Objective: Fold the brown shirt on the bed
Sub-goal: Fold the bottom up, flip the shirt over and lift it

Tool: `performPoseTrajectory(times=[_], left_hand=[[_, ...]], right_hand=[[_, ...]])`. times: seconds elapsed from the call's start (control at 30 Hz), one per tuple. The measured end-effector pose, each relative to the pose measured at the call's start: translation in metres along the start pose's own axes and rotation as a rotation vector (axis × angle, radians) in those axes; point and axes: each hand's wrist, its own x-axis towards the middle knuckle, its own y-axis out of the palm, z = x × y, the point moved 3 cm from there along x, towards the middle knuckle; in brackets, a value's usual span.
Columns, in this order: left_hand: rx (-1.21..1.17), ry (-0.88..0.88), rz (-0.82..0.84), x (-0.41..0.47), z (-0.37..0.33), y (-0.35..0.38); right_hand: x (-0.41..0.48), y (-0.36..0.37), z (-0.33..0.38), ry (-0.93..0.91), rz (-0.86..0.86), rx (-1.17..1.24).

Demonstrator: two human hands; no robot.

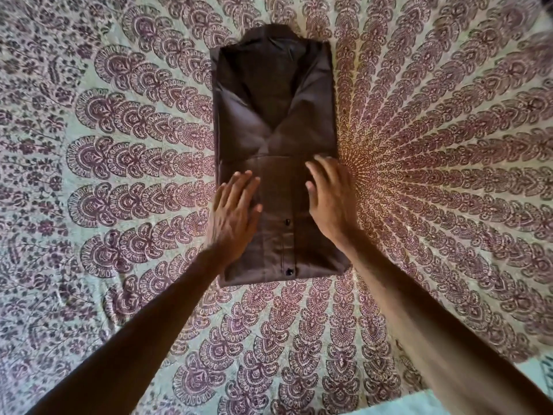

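The brown shirt lies in the middle of the bed as a long narrow rectangle, collar at the far end, both sides folded inward. Its lower part is turned up, showing a button placket with two dark buttons near me. My left hand rests flat on the shirt's lower left part, fingers together and pointing away. My right hand lies flat over the shirt's lower right edge, fingers slightly spread. Neither hand grips cloth.
The bed is covered by a pale green bedspread printed with a purple-brown mandala pattern that fans out around the shirt. A plain pale blue strip shows at the near right edge.
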Motion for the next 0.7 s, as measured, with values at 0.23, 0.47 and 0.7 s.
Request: performPoseTrajectory(times=[0.23, 0.47, 0.7], left_hand=[[-0.062, 0.172, 0.218, 0.029, 0.05, -0.014], [0.211, 0.786, 0.409, 0.029, 0.112, -0.034], [0.307, 1.003, 0.273, 0.045, 0.105, -0.031]], right_hand=[[0.027, 0.001, -0.05, -0.337, 0.286, -0.024], [0.006, -0.012, -0.095, -0.657, 0.382, -0.079], [0.027, -0.015, -0.081, -0.88, 0.281, -0.102]])
